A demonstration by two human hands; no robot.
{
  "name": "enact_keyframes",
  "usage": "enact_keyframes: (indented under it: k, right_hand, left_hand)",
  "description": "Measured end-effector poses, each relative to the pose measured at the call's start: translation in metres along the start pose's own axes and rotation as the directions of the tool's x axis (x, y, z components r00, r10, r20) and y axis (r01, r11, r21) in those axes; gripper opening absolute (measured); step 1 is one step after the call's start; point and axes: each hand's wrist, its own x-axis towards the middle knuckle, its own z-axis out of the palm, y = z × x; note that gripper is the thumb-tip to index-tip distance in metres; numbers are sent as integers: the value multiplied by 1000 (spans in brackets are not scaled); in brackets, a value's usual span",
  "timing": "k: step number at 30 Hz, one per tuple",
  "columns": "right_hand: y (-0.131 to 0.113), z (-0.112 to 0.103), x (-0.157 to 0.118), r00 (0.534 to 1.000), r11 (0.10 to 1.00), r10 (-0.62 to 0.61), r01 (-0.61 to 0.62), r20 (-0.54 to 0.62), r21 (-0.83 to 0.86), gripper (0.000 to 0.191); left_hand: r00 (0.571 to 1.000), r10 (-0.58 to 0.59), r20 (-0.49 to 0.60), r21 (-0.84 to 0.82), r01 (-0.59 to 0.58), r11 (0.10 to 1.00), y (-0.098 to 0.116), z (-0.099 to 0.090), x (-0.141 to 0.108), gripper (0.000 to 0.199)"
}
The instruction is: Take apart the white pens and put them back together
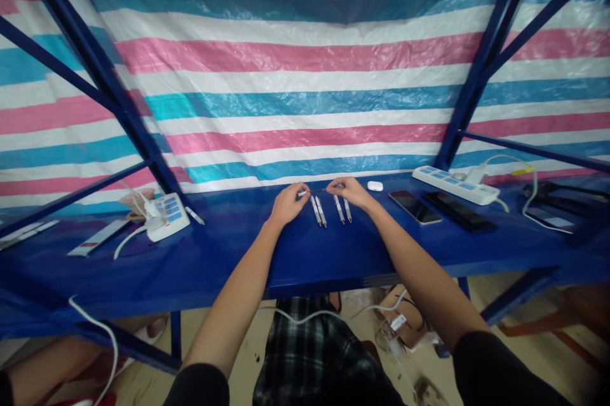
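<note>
Above the blue table my left hand is closed, its fingertips pinching a white pen barrel. Across from it, my right hand is closed too, thumb and finger pinched on a thin dark rod that looks like a pen refill. The rod spans the small gap between both hands; whether it still sits inside the barrel is too small to tell. Just below lie white pens in two pairs, a left pair and a right pair, with their dark tips toward me.
A white earbud case, a phone and a black flat device lie to the right. Power strips stand at right and left, with cables. Blue frame posts rise on both sides. Another person's leg shows lower left.
</note>
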Motion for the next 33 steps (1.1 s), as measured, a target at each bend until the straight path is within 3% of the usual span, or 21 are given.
enact_keyframes:
  k: [9,18,33]
  right_hand:
    - [-2,10,-1,999,999,-26,25,-33,-37,31]
    - [2,2,-4,992,999,-50,48,-117,-22,33]
    - [-8,10,-8,994,992,-79,71,-70,-106,31]
  left_hand:
    - [1000,19,-5,-18,-19,1000,-1,1,0,15]
    - [999,27,-18,-22,-28,999,-5,0,2,18]
    - [999,30,-17,-20,-31,999,1,0,1,16]
